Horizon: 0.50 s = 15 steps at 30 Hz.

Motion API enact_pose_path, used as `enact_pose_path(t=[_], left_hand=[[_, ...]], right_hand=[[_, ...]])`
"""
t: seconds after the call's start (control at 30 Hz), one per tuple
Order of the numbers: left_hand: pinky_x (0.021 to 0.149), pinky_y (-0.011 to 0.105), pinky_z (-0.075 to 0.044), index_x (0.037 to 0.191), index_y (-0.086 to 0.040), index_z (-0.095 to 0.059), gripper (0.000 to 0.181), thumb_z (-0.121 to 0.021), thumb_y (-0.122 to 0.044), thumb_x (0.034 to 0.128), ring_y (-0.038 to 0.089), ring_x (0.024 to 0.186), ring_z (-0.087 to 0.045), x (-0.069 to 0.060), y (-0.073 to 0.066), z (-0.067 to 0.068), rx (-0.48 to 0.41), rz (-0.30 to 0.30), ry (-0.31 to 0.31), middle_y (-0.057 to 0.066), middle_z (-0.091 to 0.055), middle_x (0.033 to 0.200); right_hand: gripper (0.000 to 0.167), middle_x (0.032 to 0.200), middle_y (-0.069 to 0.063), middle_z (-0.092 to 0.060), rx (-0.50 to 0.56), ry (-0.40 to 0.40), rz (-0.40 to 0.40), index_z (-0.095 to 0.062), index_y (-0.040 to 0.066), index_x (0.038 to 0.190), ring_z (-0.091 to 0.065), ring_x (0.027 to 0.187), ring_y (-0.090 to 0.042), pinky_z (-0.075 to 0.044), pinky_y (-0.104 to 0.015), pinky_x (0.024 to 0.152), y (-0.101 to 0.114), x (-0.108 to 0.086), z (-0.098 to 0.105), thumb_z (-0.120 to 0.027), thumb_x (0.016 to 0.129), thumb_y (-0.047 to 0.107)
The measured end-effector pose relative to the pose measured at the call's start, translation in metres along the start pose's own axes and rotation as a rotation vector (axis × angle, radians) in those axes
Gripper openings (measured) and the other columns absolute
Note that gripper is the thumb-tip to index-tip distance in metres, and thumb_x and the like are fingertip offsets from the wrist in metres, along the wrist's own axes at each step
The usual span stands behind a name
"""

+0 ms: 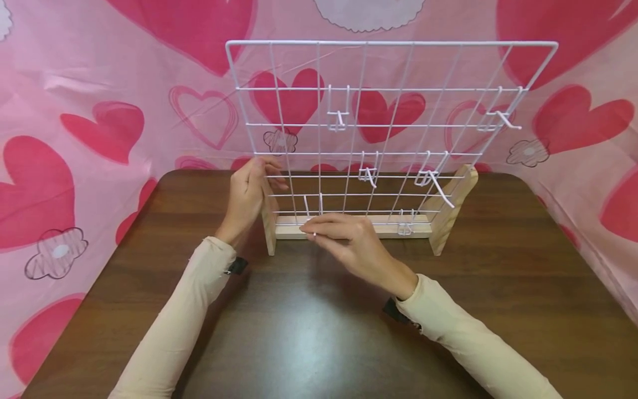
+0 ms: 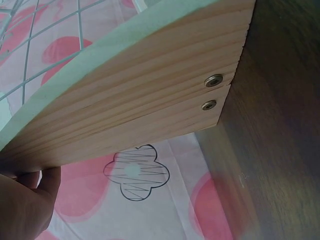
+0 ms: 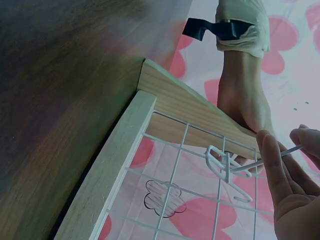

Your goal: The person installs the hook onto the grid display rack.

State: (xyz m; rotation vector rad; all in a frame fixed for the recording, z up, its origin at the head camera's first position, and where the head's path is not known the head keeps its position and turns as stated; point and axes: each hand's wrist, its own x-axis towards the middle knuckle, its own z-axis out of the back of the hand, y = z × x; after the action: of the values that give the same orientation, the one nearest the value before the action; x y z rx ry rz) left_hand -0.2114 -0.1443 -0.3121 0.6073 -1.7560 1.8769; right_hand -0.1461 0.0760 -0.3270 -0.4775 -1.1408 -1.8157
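Note:
A white wire grid (image 1: 394,42) stands upright in a wooden stand on the table. At the stand's left end, my left hand (image 1: 244,191) grips the upper edge of the wooden side panel (image 2: 135,90). Low on the grid's left side, my right hand (image 1: 356,241) pinches the prong of a white wire hook (image 3: 228,167) between thumb and fingers. Two upper legs of that hook show above the hand in the head view. The right wrist view has it against the grid wires; whether its ends are caught over a wire I cannot tell.
Other white hooks hang on the grid: one upper left (image 1: 340,119), one upper right (image 1: 503,117), and several lower down, including a small one (image 1: 405,224). The right wooden side panel (image 1: 451,213) stands opposite. A pink heart-patterned cloth (image 1: 199,33) hangs behind the brown table (image 1: 299,343).

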Motion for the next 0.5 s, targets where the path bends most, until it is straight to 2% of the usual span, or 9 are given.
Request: enact_pose_path(t=[0.2,0.4,0.5], left_hand=[[0.069,0.050,-0.061,0.101,0.020,-0.058,0.040,-0.033,-0.011,0.1074,0.049,0.072,-0.065,0.000,0.001,0.003,0.002,0.003,0.001,0.018,-0.067,0.089],[0.070,0.054,-0.060,0.101,0.019,-0.058,0.041,-0.033,-0.012,0.1077,0.048,0.072,-0.066,-0.001,-0.001,0.003,0.008,0.013,0.005,0.033,-0.064,0.090],[0.071,0.057,-0.060,0.102,0.019,-0.058,0.041,-0.033,-0.012,0.1079,0.048,0.072,-0.066,0.000,-0.002,0.002,0.009,0.024,0.011,0.035,-0.064,0.090]], right_hand=[[0.019,0.107,-0.006,-0.074,-0.019,-0.011,0.016,-0.077,0.002,0.106,-0.071,0.100,-0.015,-0.057,-0.024,0.089,-0.006,0.007,-0.006,-0.072,0.088,0.000],[0.018,0.103,-0.006,-0.075,-0.039,-0.048,0.020,-0.077,0.003,0.105,-0.071,0.099,-0.015,-0.057,-0.026,0.091,-0.013,0.014,-0.011,-0.074,0.088,0.002],[0.019,0.103,-0.005,-0.075,-0.043,-0.062,0.010,-0.077,0.003,0.106,-0.071,0.099,-0.015,-0.057,-0.026,0.090,-0.016,0.015,-0.012,-0.074,0.087,0.002]])
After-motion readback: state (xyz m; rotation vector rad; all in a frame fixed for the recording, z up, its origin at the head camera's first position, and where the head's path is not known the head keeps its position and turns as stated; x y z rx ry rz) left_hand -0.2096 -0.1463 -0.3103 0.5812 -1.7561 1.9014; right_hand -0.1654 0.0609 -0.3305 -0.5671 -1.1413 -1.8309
